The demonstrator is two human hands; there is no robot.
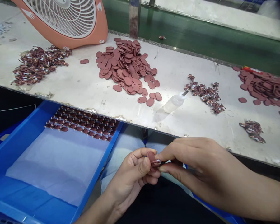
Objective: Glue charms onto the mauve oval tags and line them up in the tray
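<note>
In front of my lap, my left hand pinches a reddish-brown oval base between thumb and fingers. My right hand comes in from the right, thumb and forefinger closed on a small brown figure with white and orange details. The figure touches the base; my fingertips partly hide it. On the worktop lie a large heap of the same oval bases and a loose pile of small brown figures. Between them a translucent squeeze bottle with a dark thin tip lies on its side.
At lower left, a blue crate holds a white sheet and rows of figures on bases. An orange fan stands behind another figure pile. More bases and figures lie at right, before a green belt.
</note>
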